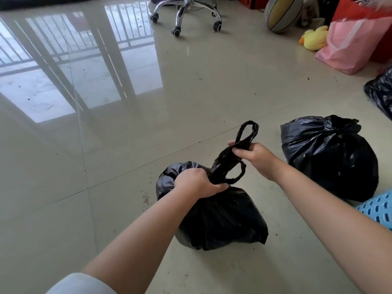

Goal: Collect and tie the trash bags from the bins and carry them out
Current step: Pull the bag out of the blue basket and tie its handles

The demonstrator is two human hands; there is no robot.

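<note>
Black trash bag [220,219]: on floor tile, 6 o'clock of view. Soft, thin film, likely light, tears easily; best hold at twisted neck or handle loops [248,132].
Left hand [197,183]: clamped round gathered neck.
Right hand [254,158]: pinching handle loops, pulled up toward 1 o'clock.
Second black bag [331,160]: tied, 3 o'clock, near.
Third black bag [381,92]: partly seen, 2 o'clock.
Pink shopping bag [352,43], plush duck [314,38], ball [282,13], chair base [186,11]: far, 12–2 o'clock.
Blue perforated item [377,206]: 4 o'clock, beside arm.

One trash bag [220,219] sits on the floor [127,145] right up front, with a tied bag [331,158] just to its right. Way behind them there's a chair base [186,13], and a ball [282,13] and shopping bag [352,43] off to the right.
</note>
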